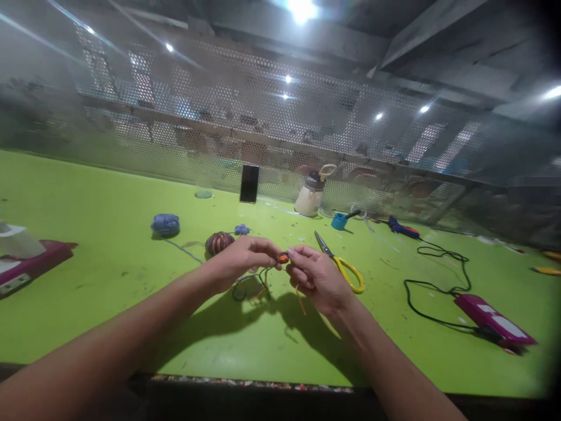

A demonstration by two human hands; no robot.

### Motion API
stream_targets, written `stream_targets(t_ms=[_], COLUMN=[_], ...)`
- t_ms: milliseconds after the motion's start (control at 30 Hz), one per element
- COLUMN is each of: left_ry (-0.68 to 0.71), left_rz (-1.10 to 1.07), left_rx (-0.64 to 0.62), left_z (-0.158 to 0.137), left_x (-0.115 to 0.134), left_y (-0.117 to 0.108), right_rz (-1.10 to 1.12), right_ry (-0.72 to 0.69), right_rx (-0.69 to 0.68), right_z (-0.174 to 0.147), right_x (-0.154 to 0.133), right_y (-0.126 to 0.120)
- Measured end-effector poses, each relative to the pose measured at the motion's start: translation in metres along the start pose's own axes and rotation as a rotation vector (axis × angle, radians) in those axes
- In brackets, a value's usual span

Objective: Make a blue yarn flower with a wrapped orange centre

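Between the fingertips of both hands is a small dark and orange piece of yarn work (pixel 283 257), held just above the table. My left hand (pixel 249 257) pinches it from the left, and my right hand (pixel 315 275) pinches it from the right. Loose dark and orange yarn strands (pixel 258 286) hang below it onto the table. Behind my left hand lies a multicoloured yarn ball (pixel 219 242), partly covered. Yellow-handled scissors (pixel 350 273) lie just beyond my right hand. Any tool inside the fingers is too small to make out.
A blue-grey yarn ball (pixel 165 224) and small blue yarn piece (pixel 241 229) lie further back. A phone (pixel 249 183), bottle (pixel 310 196), blue tape roll (pixel 339 220) and glue gun (pixel 403 228) stand or lie behind. Power strips (pixel 495 318) sit at both sides, with a black cord at right.
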State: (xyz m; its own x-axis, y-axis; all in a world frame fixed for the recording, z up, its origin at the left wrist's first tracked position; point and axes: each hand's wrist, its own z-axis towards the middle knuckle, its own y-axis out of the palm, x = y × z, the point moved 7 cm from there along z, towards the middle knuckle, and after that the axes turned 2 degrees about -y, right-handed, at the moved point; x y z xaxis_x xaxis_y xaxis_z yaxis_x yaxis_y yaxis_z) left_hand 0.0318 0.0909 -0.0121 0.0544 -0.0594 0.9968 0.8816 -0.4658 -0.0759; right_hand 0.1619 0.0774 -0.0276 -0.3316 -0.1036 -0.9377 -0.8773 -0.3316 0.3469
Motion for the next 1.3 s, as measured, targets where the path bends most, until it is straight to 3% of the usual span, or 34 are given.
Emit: stream_targets(t_ms=[300,433,567,667,800,1000,1167,1300], left_ry=[0.062,0.066,0.042,0.025,0.130,0.185,0.056,-0.041], left_rz=[-0.022,0.014,-0.115,-0.161,0.052,0.298,0.021,-0.183], left_rx=[-0.024,-0.041,-0.039,0.034,0.216,0.228,0.222,0.305], left_z=[-0.009,-0.013,-0.013,-0.013,-0.016,-0.014,-0.008,-0.008], left_x=[0.002,0.003,0.002,0.001,0.007,0.007,-0.012,-0.030], left_y=[-0.003,-0.002,-0.003,-0.006,-0.014,0.000,-0.001,-0.008], right_rz=[-0.056,-0.058,-0.058,-0.059,-0.029,-0.006,-0.020,-0.038], right_ry=[0.007,0.016,0.013,0.007,-0.048,-0.068,-0.054,-0.052], right_rx=[-0.174,-0.192,-0.188,-0.168,-0.098,-0.050,-0.083,-0.102], right_z=[0.000,0.002,0.005,0.006,0.007,0.009,0.007,0.006], right_x=[-0.014,-0.010,-0.009,-0.010,-0.013,-0.007,-0.003,-0.004], right_y=[-0.009,-0.009,-0.011,-0.013,-0.015,-0.013,-0.007,-0.006])
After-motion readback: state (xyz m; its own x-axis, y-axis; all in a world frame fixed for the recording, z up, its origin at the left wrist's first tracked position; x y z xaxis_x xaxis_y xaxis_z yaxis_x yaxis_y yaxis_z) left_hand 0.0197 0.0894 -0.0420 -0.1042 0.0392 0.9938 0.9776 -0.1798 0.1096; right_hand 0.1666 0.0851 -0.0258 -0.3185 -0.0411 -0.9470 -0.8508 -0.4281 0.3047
